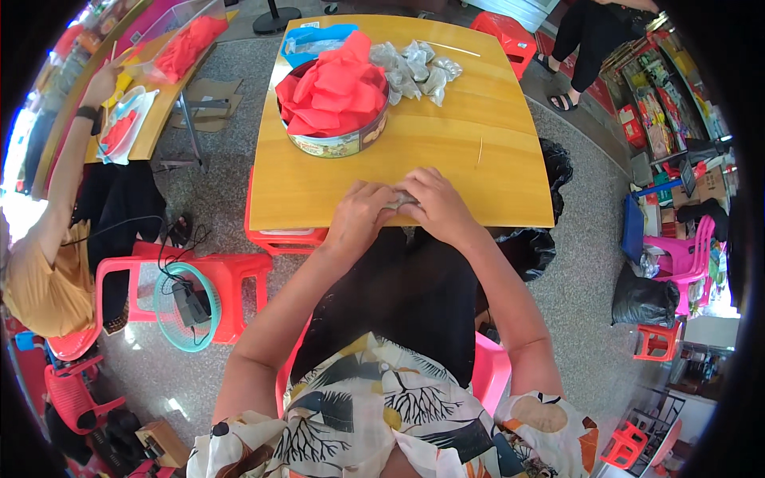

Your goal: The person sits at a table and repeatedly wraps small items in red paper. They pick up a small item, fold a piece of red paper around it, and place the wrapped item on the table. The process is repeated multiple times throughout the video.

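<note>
Close to the near edge of the yellow table [446, 179], my left hand [358, 213] and my right hand [437, 205] meet with fingers bent. Between their fingertips they pinch a small greyish bundle [403, 199], mostly covered, so its kind is unclear. Farther off, to the left, stands a round printed tin [339, 146] heaped with thin red sheets [335, 92]. Several small clear plastic bags [414, 70] with greyish contents lie beside it. A thin stick [480, 151] rests on the table right of my hands.
A blue plastic tray [319, 40] sits behind the tin, and another thin stick [449, 48] lies at the far edge. On the left, a person [48, 263] works at another table. Red stools [239, 279] with a turquoise basket [191, 334] stand nearby. Black bags [526, 251] hang at right.
</note>
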Available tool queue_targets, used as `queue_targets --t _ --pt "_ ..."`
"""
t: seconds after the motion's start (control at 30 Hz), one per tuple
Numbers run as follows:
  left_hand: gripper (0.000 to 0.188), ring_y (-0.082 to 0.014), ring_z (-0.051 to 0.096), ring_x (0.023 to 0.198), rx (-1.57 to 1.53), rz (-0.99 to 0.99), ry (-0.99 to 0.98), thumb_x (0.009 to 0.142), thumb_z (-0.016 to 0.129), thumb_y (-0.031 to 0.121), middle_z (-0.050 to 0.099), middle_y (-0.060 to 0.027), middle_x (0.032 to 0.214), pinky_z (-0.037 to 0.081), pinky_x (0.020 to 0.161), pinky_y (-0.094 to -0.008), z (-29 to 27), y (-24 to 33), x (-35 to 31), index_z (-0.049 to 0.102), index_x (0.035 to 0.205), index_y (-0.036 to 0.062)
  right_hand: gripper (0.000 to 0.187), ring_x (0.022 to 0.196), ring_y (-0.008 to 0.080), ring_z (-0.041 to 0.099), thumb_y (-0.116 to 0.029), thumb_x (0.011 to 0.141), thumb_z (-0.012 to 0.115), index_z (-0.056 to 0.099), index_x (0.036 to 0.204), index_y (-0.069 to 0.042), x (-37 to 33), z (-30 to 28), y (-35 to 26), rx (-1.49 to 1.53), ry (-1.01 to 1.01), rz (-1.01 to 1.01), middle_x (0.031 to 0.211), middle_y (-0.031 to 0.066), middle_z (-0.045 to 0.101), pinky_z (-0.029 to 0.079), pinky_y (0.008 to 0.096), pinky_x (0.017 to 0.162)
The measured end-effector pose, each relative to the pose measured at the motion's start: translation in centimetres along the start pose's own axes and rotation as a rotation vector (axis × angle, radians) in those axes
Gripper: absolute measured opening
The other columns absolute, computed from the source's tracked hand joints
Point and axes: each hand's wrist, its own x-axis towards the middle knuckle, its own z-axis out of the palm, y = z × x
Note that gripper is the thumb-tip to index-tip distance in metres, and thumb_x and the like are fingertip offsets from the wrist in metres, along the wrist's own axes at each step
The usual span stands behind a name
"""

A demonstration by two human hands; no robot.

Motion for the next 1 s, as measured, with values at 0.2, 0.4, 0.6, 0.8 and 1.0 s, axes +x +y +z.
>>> queue_targets --t 0.2,0.4,0.6,0.8,1.0 --pt "0.031 -0.0349 0.056 0.094 0.072 -0.023 -0.071 0.074 0.071 0.003 0.062 -0.0138 0.097 0.047 0.084 -0.0435 -0.5 -0.1 0.0 0.059 0.102 0.0039 0.021 0.096 0.0309 0.056 -0.015 0.077 0.071 0.060 0.092 -0.004 1.3 0.3 0.6 -0.198 -0.213 -0.024 0.093 0.0109 0.058 0.046 0.0416 0.084" --pt "0.027 -0.0354 0.056 0.096 0.152 0.039 -0.218 0.079 0.068 0.009 0.061 -0.0156 0.098 0.047 0.084 -0.0444 -1.2 -0.2 0.3 0.057 0.104 0.0042 0.023 0.093 0.0363 0.057 -0.015 0.080 0.069 0.055 0.093 -0.003 0.4 0.1 0.2 -0.151 -0.249 -0.031 0.091 0.0155 0.062 0.047 0.0447 0.080" --pt "0.025 -0.0363 0.060 0.092 0.117 0.037 -0.302 0.084 0.065 0.012 0.063 -0.0167 0.096 0.049 0.080 -0.0458 -2.1 0.6 1.2 0.056 0.106 0.0030 0.029 0.082 0.0405 0.060 -0.023 0.088 0.064 0.052 0.103 -0.001 0.3 -1.0 -0.3 0.104 -0.306 0.112 0.089 0.0204 0.063 0.047 0.0469 0.075" --pt "0.024 -0.0260 0.063 0.084 -0.223 -0.116 -0.256 0.083 0.070 0.012 0.064 -0.0131 0.091 0.050 0.076 -0.0359 -6.3 -0.4 5.4 0.061 0.104 0.0042 0.026 0.063 0.0151 0.054 -0.025 0.092 0.061 0.054 0.104 -0.003 0.0 -2.6 1.2 0.500 -0.316 0.348 0.071 0.0040 0.055 0.045 0.0301 0.061" --pt "0.033 -0.0318 0.063 0.097 0.413 -0.072 0.241 0.082 0.071 0.014 0.065 -0.0139 0.101 0.050 0.083 -0.0408 -13.1 -5.9 11.4 0.059 0.112 0.0059 0.021 0.058 0.0072 0.044 -0.026 0.095 0.057 0.055 0.098 -0.006 -2.0 -2.0 3.3 1.061 -0.046 0.576 0.067 -0.0030 0.046 0.041 0.0243 0.056"
